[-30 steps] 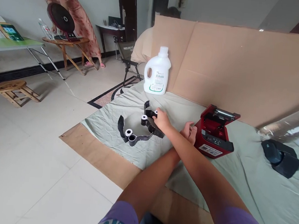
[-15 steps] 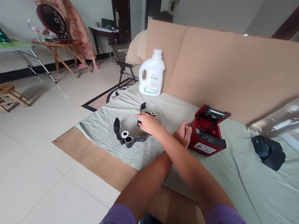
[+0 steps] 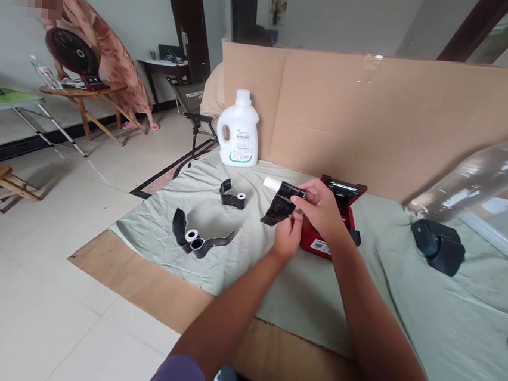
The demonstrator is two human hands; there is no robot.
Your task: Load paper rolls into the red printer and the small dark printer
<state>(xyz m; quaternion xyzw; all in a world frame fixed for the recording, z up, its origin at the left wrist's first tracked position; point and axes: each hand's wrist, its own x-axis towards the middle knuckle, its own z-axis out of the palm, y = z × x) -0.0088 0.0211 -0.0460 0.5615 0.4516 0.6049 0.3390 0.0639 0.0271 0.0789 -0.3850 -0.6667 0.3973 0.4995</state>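
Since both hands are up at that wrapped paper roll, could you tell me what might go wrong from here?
The black wrapper hangs loose from the paper roll in the right hand, near the left hand; the roll might slip out and drop. The red printer sits just behind the hands and could get knocked.

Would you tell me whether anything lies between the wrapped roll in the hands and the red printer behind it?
Nothing visible does. The right hand holds the wrapped roll just in front of the red printer, and the left hand touches its black wrapper from below. Only the hands themselves overlap the printer.
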